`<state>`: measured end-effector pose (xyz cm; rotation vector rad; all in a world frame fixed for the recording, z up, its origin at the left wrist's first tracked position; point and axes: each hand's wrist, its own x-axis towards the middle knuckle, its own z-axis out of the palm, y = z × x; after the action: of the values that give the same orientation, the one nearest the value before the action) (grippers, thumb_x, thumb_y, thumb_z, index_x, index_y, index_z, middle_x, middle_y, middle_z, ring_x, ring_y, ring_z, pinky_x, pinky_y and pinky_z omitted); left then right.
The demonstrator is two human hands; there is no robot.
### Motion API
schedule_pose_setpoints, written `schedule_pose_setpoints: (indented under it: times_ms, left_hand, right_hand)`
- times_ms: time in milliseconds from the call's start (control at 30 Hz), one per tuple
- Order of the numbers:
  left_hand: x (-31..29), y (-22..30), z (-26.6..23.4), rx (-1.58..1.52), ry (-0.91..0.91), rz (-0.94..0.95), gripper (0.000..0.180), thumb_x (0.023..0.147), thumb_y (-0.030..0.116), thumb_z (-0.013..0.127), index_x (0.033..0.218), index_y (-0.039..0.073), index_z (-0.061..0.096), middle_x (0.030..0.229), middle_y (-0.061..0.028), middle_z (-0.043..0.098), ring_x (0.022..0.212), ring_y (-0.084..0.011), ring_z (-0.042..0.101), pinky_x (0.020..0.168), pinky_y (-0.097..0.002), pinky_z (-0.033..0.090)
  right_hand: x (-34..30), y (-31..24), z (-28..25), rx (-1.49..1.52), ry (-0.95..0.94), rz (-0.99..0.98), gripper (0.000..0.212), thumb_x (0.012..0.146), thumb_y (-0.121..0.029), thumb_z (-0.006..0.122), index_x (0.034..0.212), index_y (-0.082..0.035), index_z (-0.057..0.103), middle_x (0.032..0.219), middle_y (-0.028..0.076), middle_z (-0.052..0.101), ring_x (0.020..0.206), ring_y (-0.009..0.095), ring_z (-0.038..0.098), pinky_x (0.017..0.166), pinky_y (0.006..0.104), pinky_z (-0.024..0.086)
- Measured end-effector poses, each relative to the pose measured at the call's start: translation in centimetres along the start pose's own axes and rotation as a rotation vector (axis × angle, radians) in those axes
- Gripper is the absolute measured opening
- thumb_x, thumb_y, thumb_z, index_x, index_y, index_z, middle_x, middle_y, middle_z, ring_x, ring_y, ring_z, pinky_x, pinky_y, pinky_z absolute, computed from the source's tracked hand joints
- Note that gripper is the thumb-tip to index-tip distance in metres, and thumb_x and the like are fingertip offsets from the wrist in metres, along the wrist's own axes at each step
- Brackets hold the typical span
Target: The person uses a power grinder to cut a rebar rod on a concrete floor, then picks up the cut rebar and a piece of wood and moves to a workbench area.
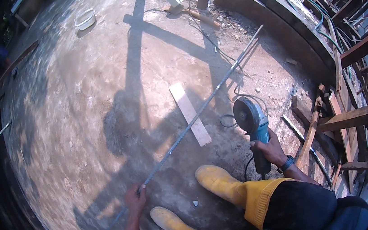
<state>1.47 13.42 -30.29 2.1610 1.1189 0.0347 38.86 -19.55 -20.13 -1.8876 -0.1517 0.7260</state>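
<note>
Two bare hands work here, each with its fingers clenched on something different. The left hand (135, 199) grasps a long, thin, grey metal rod (199, 112) close to its lower end, the fingers closed around it. The right hand (271, 147) has its fingers wrapped around the body of a teal-and-black angle grinder (262, 125) with a dark round disc (245, 114) at its top; whether a finger presses the switch, or the disc spins, I cannot tell.

From the left fingers, the rod's long axis runs diagonally up and to the right, away from the person, with a short stretch also passing below and left of the grip. It crosses over a pale, flat wooden board (184, 104) lying on the dusty brown ground (80, 122); whether the two touch is unclear. Seen from the right fingers, the rod lies to the left and ahead, beyond the grinder. The disc faces the rod's middle stretch, with a clear gap between them, so the right hand is nearer to that stretch, the left to the lower end. Below, two yellow rubber boots (221, 184) stand between the hands.
</note>
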Motion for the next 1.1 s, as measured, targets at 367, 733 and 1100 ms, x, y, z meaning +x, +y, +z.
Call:
schedule_pose_setpoints:
  times_ms: [367, 733, 1100]
  left_hand:
    - [2.0, 3.3, 2.0, 0.086, 0.084, 0.012, 0.040, 0.091, 0.041, 0.064, 0.081, 0.003, 0.059, 0.071, -0.0176, 0.058, 0.066, -0.0373, 0.056, 0.063, -0.0465, 0.043]
    - [2.9, 1.8, 2.7, 0.052, 0.289, 0.103, 0.028, 0.084, 0.030, 0.072, 0.087, 0.004, 0.063, 0.081, -0.0139, 0.059, 0.082, -0.0346, 0.057, 0.073, -0.0468, 0.043]
    - [4.2, 3.1, 1.9, 0.093, 0.062, -0.039, 0.034, 0.093, 0.037, 0.061, 0.083, 0.004, 0.064, 0.082, -0.0170, 0.065, 0.082, -0.0391, 0.062, 0.074, -0.0493, 0.045]
  right_hand:
    - [0.1, -0.9, 0.4, 0.058, -0.008, 0.046, 0.043, 0.081, -0.014, 0.069, 0.118, -0.001, 0.050, 0.090, 0.007, 0.062, 0.073, 0.015, 0.065, 0.064, 0.0300, 0.055]
    - [-0.2, -1.3, 2.5, -0.005, -0.060, 0.062, 0.044, 0.080, -0.013, 0.070, 0.118, -0.001, 0.052, 0.088, 0.006, 0.063, 0.073, 0.014, 0.064, 0.065, 0.0296, 0.054]
    - [0.8, -0.6, 1.8, -0.072, -0.097, 0.032, 0.047, 0.078, -0.012, 0.071, 0.120, -0.002, 0.052, 0.093, 0.005, 0.062, 0.078, 0.013, 0.062, 0.067, 0.0290, 0.053]
